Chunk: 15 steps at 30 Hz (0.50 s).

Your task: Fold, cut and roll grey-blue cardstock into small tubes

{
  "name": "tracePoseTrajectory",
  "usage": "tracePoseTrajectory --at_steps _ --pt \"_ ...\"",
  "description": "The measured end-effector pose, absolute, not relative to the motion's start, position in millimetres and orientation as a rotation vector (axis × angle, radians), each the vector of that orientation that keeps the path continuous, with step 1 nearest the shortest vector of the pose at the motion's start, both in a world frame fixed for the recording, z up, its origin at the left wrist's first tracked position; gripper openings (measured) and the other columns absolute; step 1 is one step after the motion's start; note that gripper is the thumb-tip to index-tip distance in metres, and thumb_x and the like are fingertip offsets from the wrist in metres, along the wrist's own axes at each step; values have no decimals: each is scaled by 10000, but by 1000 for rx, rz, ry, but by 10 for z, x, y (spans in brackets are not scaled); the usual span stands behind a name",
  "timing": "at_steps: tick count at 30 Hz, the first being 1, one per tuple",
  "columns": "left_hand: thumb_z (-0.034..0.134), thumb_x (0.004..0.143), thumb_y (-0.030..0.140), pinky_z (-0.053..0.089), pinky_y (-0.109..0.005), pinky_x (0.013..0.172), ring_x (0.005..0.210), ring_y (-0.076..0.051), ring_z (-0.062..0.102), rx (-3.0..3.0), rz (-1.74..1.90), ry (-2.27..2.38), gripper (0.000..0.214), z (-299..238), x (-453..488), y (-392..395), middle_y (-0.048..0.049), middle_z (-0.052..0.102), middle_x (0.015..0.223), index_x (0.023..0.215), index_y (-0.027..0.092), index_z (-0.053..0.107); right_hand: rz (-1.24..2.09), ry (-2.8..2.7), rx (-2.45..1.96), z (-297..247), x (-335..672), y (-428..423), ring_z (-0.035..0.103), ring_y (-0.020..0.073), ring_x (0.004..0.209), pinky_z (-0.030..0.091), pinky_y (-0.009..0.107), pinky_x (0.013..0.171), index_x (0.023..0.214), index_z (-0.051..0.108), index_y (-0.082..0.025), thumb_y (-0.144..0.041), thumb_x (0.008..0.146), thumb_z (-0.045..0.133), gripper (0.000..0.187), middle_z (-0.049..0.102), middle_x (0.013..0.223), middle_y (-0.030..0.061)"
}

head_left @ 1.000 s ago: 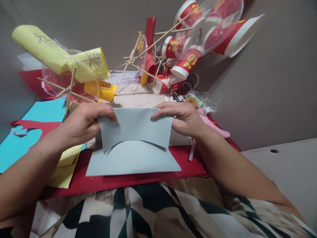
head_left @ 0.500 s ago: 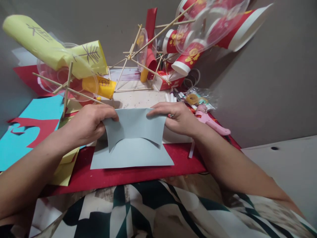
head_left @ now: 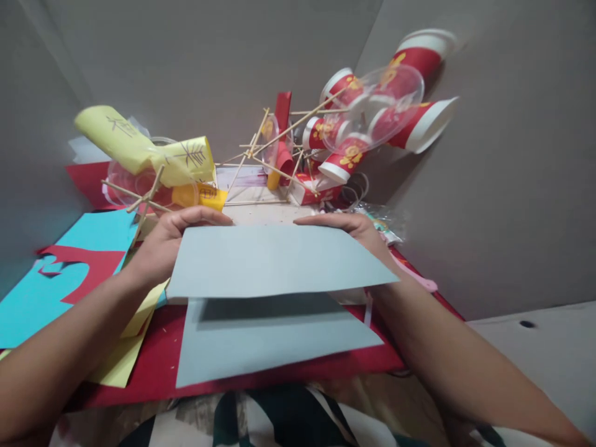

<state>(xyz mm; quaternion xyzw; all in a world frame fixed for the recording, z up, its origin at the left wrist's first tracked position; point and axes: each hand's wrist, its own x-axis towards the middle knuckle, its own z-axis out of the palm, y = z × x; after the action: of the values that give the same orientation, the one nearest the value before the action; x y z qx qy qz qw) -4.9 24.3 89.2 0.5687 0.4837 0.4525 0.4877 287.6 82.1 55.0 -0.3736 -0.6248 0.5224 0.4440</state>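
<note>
far left: one cyan paper sheet (head_left: pixel 28 304) flat on the table, with one red cut-out shape (head_left: pixel 81 273) lying on it. One yellow sheet (head_left: pixel 118 366) pokes out from under the left arm.
back left: two yellow paper rolls (head_left: pixel 116 133) with black brush writing, sat over one clear plastic cup (head_left: pixel 133 186) on its side, thin bamboo sticks (head_left: pixel 138 196) crossed in front. Can't make out what's in the cup tbh.
left hand (head_left: pixel 170 245): closed on the far left corner of the grey-blue paper sheet (head_left: pixel 274 261), fingers curled over the edge.
paper: one sheet, folded by the look of it, dead centre in front of the person. Top flap is held up off the table between both hands, bottom flap lies flat on the red sheet (head_left: pixel 153 366).
right hand (head_left: pixel 356 230): pinching the far right edge of the top flap, fingers on top.
back right: five red paper cups (head_left: pixel 342 164) by my count, tipped sideways up on sticks, with one clear plastic bowl (head_left: pixel 372 105) in front of them.
right edge: one crinkly plastic bag (head_left: pixel 386 220) with small bits inside, too blurry to name.
</note>
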Motion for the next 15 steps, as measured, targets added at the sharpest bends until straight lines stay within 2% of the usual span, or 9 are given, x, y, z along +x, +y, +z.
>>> tracePoseTrajectory --at_steps 3,6,8,11,13,15 --pt "852 730 313 584 -255 801 896 -206 745 1399 1128 1162 238 822 -71 282 -31 809 1008 953 235 823 1259 -1546 -960 547 2851 851 759 258 823 628 343 725 802 826 -258 -281 631 859 176 792 843 40" --pt "879 711 349 597 -279 811 920 -228 750 1323 1193 1213 243 751 -78 315 -68 810 1007 911 219 830 1288 -1549 -948 476 2843 910 751 243 820 618 336 729 799 816 -253 -306 674 843 139 788 833 25" --pt "893 696 355 607 -285 747 814 -210 754 1196 1191 1191 238 732 -69 317 -60 813 920 876 216 820 1383 -1458 -895 428 2845 932 743 222 789 617 332 732 828 805 -251 -339 660 869 200 785 831 13" --pt "887 706 399 576 -246 592 614 -154 705 1110 1148 1173 237 751 -42 298 -32 788 757 786 199 789 1514 -1358 -915 421 2849 913 705 188 634 596 300 613 757 778 -215 -399 582 926 294 766 750 25" --pt "877 711 444 540 -226 510 543 -138 668 1100 1119 1199 280 778 -15 282 -24 762 686 740 188 767 1584 -1350 -963 459 2845 882 660 165 538 549 266 514 685 755 -197 -431 538 947 337 739 673 33" --pt "885 693 465 521 -215 474 525 -134 654 1089 1112 1216 311 799 17 268 -19 745 654 723 184 754 1613 -1347 -980 503 2835 855 649 159 519 529 252 486 676 747 -189 -455 517 954 372 725 646 36"
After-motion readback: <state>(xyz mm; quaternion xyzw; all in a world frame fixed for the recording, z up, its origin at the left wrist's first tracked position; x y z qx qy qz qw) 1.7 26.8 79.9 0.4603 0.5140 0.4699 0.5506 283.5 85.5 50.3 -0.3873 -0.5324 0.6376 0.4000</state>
